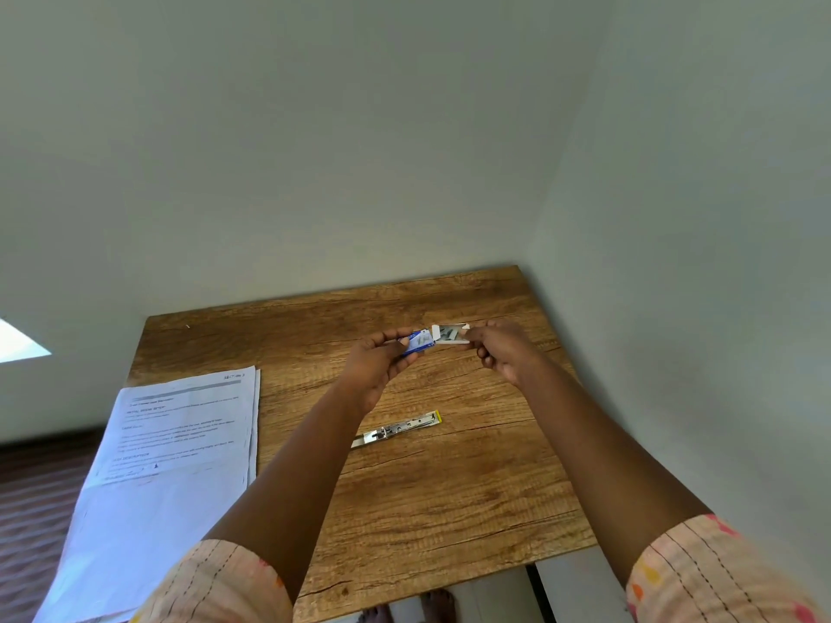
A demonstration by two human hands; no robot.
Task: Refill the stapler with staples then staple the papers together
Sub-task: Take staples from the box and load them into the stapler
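Papers (180, 442): a stack of printed sheets is laid at the left side of the wooden table (449, 510), its near end hanging past the table's front edge. It is judged to have been parked there to leave the middle free until the stapling step.

Left hand (375, 366): raised above the table's far half, fingers closed narrowly around the blue sleeve of the staple box (419, 342). The sleeve appears to be held steady so the inner part can be drawn out.

Stapler (395, 429): set flat on the table nearer the person, below and between the two hands, touched by neither. It seems to be swung open, with the metal staple channel facing up, presumably left so for loading. Its long axis is run diagonally, the yellow-tipped end pointed right and away, the other end pointed left and toward the person.

Inner tray (449, 333): pulled partly out of the sleeve toward the right, with grey staples seen inside. Its long axis is roughly left to right, in line with the sleeve.

Right hand (499, 353): fingertips pinched narrowly on the tray's right end.

Step in hand: staples are being got out; loading and stapling are judged not yet done.
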